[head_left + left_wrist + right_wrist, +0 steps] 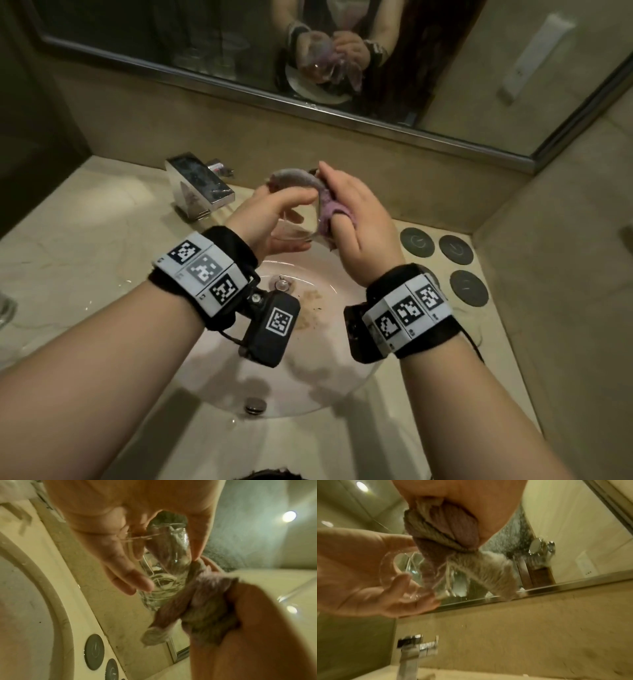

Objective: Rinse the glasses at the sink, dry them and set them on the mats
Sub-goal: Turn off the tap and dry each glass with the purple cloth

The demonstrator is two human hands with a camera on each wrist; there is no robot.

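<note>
My left hand [274, 219] grips a clear glass [294, 230] above the sink [308, 363], with the glass lying roughly on its side. My right hand [359, 222] holds a purple-grey cloth [327, 209] bunched against the glass's mouth end, and part of the cloth drapes over the top. In the left wrist view the left hand's fingers [130, 582] curl round the glass [169, 563], and the cloth [205, 601] is at its right. The right wrist view shows the cloth [447, 534] pushed onto the glass [412, 574]. Three round dark mats [417, 242] lie on the counter to the right.
A chrome tap [198, 186] stands behind the sink at the left. Another glass [5, 311] shows at the far left edge of the counter. A mirror [205, 51] runs along the back wall, and a side wall closes the counter beyond the mats.
</note>
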